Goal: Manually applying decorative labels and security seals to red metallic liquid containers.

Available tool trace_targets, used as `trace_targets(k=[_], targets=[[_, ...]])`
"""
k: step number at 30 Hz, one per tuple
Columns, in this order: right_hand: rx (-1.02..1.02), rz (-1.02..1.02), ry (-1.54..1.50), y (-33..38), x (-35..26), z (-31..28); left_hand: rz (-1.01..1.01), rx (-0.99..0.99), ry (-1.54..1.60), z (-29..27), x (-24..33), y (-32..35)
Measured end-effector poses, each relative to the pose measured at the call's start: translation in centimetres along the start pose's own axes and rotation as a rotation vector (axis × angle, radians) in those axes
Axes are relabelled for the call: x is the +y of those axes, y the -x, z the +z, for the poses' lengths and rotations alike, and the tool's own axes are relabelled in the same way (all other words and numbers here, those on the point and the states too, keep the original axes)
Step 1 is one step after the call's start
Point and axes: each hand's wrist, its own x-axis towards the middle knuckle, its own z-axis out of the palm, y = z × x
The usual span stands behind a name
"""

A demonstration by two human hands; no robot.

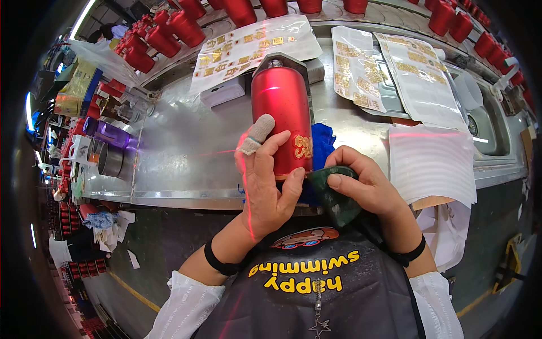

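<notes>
A glossy red metal bottle (pixel 280 96) lies lengthwise in front of me, its threaded neck pointing away and resting in a dark angular holder (pixel 305 68). Gold lettering (pixel 302 147) sits on its side near the base. My left hand (pixel 262 175) is wrapped around the bottle's lower left side, with a knitted cover on one finger. Pinched between the thumb and fingers of my right hand (pixel 364 183) is a dark green, flat, glossy scraper-like piece (pixel 339 195). Its tip touches or nearly touches the bottle's base edge. Blue cloth (pixel 323 144) lies beside the bottle.
Sheets of gold stickers (pixel 254 48) lie at the back, with more sticker sheets (pixel 415 68) to the right. A sink (pixel 488 127) and stacked white foam sheets (pixel 432 164) are at right. Several red bottles (pixel 180 31) line the far side. A metal cup (pixel 111 161) stands left.
</notes>
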Motion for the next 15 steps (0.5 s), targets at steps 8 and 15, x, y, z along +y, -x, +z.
trace_targets(k=[8, 15], targets=[[0.046, 0.015, 0.081, 0.25, 0.72, -0.49, 0.005, 0.019, -0.028, 0.30, 0.13, 0.10], [0.016, -0.024, 0.033, 0.07, 0.38, -0.06, 0.017, 0.020, -0.075, 0.43, 0.29, 0.10]])
